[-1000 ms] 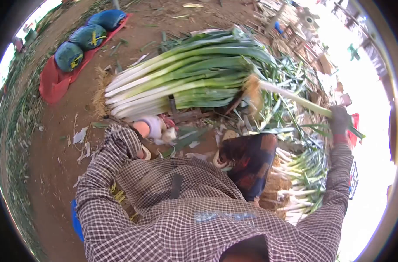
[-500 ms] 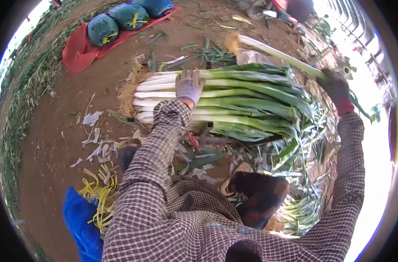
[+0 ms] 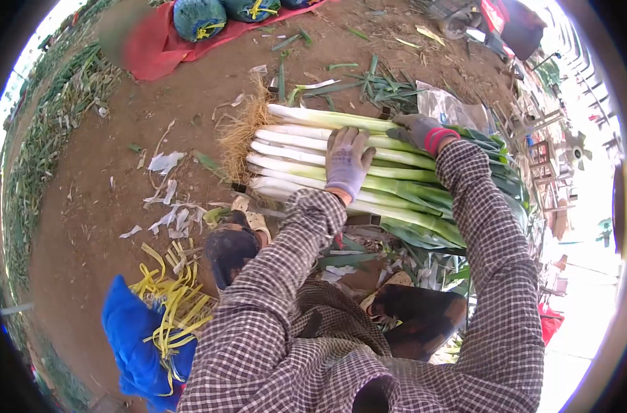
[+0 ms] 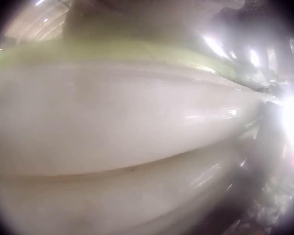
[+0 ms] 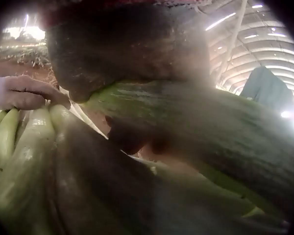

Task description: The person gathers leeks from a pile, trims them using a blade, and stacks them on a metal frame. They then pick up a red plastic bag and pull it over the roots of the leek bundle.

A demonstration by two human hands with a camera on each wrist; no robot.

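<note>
A row of leeks (image 3: 293, 167) lies side by side, roots to the left and green leaves to the right. My left hand (image 3: 346, 164), in a pale purple glove, rests on top of them with its fingers extended across the stalks. Pale leek stalks (image 4: 112, 117) fill the left wrist view. At the far side of the row, my right hand (image 3: 418, 131), in a dark glove with a red cuff, grips one leek (image 3: 327, 118) by its green part. Dark fingers curl below that leek's leaf (image 5: 196, 117) in the right wrist view.
Yellow straps (image 3: 172, 296) lie over a blue bundle (image 3: 131, 337) at lower left. Beyond the leeks, green wrapped bundles (image 3: 200, 17) sit on a red sheet (image 3: 155, 48). White scraps (image 3: 165, 163) litter the soil. A clear plastic sheet (image 3: 451, 107) lies behind the leaves.
My right hand has brought its leek from out at the right onto the far side of the row. The left hand has come up from near the lap onto the stalks.
</note>
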